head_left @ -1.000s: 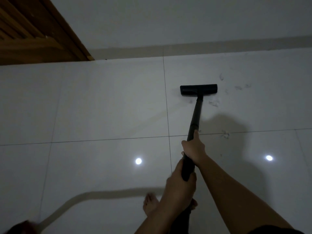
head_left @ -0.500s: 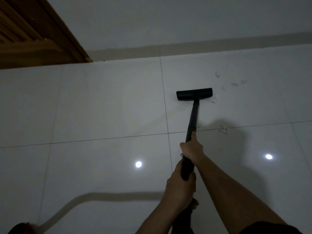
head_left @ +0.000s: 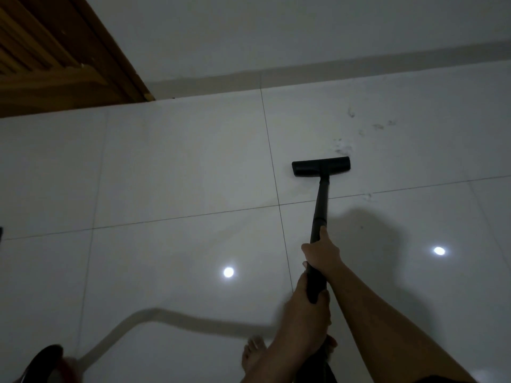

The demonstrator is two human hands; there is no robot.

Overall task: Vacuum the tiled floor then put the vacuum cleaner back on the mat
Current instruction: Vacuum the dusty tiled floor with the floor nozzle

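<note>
The vacuum's black floor head (head_left: 321, 166) lies flat on the white tiled floor (head_left: 179, 161), right of a tile joint. Its black wand (head_left: 320, 205) runs down to my hands. My right hand (head_left: 323, 252) grips the wand higher up, thumb along the tube. My left hand (head_left: 304, 310) is wrapped around the wand's lower end. A pale hose (head_left: 154, 319) curves left to the vacuum body (head_left: 44, 360) at the bottom left corner. Dust and hair clumps (head_left: 344, 146) lie just beyond the head's right end. No mat is in view.
A wooden louvred door and frame (head_left: 55, 64) stand at the top left. The white wall with its grey skirting (head_left: 331, 70) runs along the far edge. More dust specks (head_left: 383, 125) lie at the right. My bare foot (head_left: 253, 355) rests on the floor below my hands.
The floor head has been drawn back toward me, off the dust patch, which now lies just beyond it. Both hands keep their grip on the wand.
</note>
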